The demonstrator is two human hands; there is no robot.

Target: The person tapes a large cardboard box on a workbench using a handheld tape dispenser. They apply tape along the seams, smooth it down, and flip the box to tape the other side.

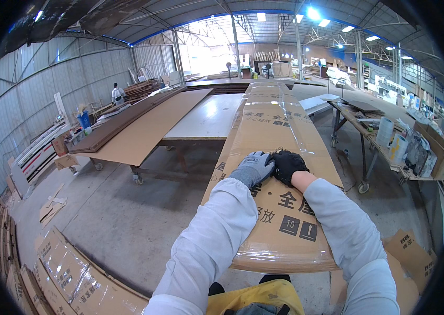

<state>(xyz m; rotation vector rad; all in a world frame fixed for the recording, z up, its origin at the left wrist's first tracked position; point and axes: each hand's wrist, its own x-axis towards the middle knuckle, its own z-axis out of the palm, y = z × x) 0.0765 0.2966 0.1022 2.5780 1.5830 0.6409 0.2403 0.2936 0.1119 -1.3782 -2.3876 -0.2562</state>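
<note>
A long cardboard-wrapped package [269,138] bound with clear tape lies lengthwise before me, its near end close to my waist; it bears printed writing and symbols. My left hand [256,167], in a grey work glove, is on its top face. Right beside it, my right hand [287,167], in a black glove, lies on the same cardboard. The two hands meet at the fingers. What is under the fingers is hidden, so I cannot tell whether either hand grips anything.
A brown sheet [155,126] and a white board [206,114] lie on a wheeled table at left. The right workbench [379,143] carries tape rolls [385,132]. Wrapped packages [76,271] lie low at left, cardboard scraps [411,254] at right. Another person [118,94] stands far left.
</note>
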